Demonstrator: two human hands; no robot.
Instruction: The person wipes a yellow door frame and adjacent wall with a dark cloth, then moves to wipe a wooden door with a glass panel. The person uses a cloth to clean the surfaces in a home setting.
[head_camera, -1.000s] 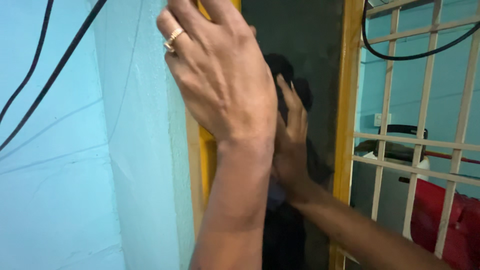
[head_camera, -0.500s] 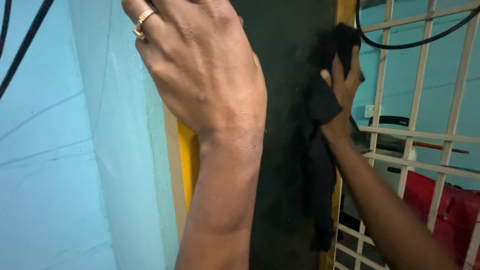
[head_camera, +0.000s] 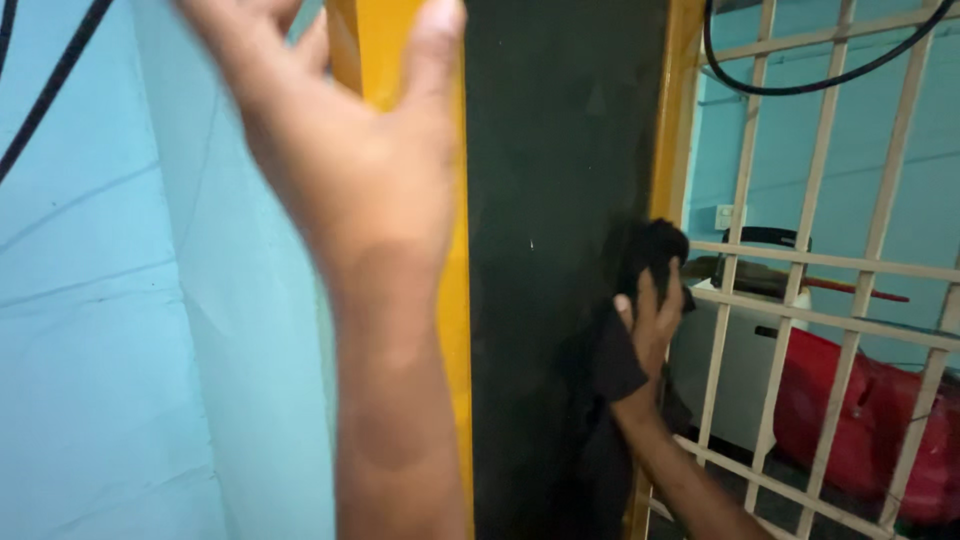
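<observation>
Two bare forearms in view, no sleeves, no watch or bands at either wrist. Left hand large in frame and motion-blurred, broad back of hand toward the camera, fingers cut off by the top edge, no ring discernible through the blur. Right hand smaller and sharper, slim, short plain nails, no glove, wrist and forearm uncovered down to the bottom edge.

Right hand, black cloth on dark panel
</observation>
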